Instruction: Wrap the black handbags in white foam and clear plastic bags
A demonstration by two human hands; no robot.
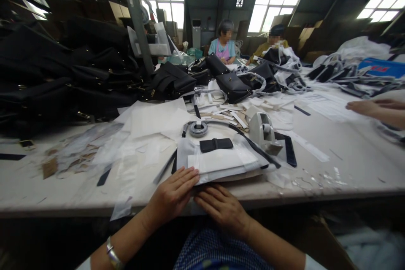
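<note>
Packet [223,164] flat at near edge of worktop [357,164], presumably for easy reach, apparently steadied by left hand [172,192] atop its corner and right hand [223,206] in front, both with fingers [188,176] straight and together.

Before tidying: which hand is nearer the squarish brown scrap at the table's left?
Left. The left hand, at the left front of the white packet, lies right of the brown scrap; the right hand is farther right, at the packet's front.
</note>
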